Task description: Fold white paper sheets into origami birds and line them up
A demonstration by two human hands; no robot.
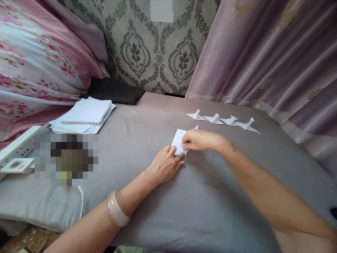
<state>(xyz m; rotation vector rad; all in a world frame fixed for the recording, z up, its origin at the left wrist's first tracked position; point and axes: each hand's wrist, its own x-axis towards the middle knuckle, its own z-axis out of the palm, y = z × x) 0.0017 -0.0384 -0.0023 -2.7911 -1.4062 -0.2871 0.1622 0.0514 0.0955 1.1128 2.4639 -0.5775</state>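
A partly folded piece of white paper point(179, 137) lies on the grey cloth in front of me, with a narrow point sticking out past its far right side. My left hand point(168, 163), a pale bangle on its wrist, holds the near edge down with bent fingers and thumb. From the right, my right hand point(200, 139) pinches a small flap of the same paper, its fingertips curled in. My fingers cover part of the near right side of the paper. Beyond my right hand stand several folded white paper figures point(231, 120) in a row.
A stack of white paper sheets point(88, 111) lies at the left, by a black flat item point(113, 92). Nearer are a white power strip point(22, 144), a plugged-in adapter point(18, 165) and a blurred-out object point(73, 158). Curtains point(263, 52) hang on the right.
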